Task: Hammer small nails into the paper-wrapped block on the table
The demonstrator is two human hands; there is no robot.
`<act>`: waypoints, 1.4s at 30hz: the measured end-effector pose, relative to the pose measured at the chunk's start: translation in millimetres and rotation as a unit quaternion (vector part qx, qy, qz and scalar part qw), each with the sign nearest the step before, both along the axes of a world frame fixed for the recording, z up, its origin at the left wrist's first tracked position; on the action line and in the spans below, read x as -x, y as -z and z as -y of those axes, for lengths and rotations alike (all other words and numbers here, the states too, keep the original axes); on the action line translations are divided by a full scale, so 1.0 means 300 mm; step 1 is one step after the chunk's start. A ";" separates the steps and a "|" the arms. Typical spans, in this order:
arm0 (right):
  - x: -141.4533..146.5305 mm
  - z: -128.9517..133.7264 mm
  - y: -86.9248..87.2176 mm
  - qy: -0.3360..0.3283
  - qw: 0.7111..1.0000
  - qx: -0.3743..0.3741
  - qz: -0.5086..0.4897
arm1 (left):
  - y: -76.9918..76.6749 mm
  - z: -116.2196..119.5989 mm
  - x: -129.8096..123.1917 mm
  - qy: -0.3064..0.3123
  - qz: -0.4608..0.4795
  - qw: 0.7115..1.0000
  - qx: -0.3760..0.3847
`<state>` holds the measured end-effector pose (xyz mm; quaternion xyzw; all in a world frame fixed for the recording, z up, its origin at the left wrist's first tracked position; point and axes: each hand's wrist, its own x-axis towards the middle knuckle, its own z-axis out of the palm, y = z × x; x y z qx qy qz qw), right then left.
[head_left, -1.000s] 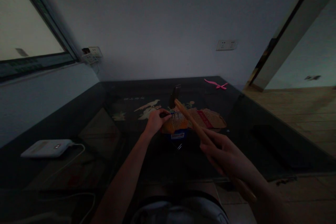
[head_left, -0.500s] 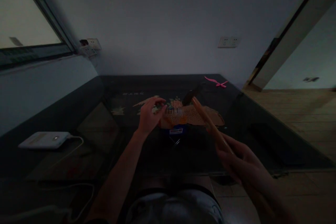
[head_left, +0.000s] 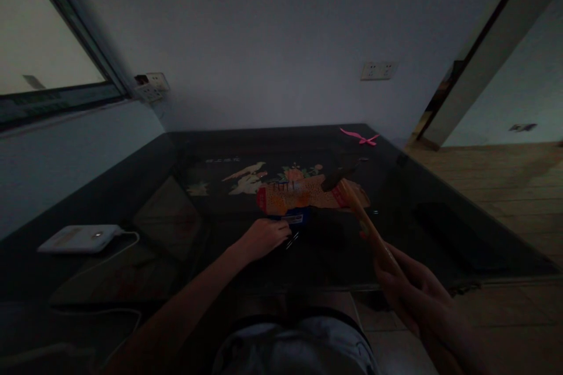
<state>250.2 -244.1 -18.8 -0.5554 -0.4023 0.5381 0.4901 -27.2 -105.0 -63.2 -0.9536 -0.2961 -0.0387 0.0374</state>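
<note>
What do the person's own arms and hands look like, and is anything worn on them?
The left hand and right hand are ungloved, with slender fingers. The left forearm is slim; no sleeve, watch or bracelet shows on it. The right forearm also shows no sleeve. It is too dark to tell about rings or nails.

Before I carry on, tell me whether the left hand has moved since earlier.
Yes. Against the bird picture, which it partly covered, the left hand has moved toward the near edge of the tabletop.
</note>
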 end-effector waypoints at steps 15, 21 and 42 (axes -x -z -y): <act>-0.008 -0.002 0.010 0.048 0.999 0.010 -0.005 | -0.013 0.044 0.046 0.073 0.175 0.975 -0.115; 0.017 -0.024 -0.003 0.022 1.000 0.000 0.000 | -0.150 -0.001 0.016 0.016 0.375 0.920 -0.111; 0.042 -0.061 -0.032 0.035 0.999 0.015 -0.007 | -0.165 -0.265 -0.133 -0.116 0.495 0.847 0.156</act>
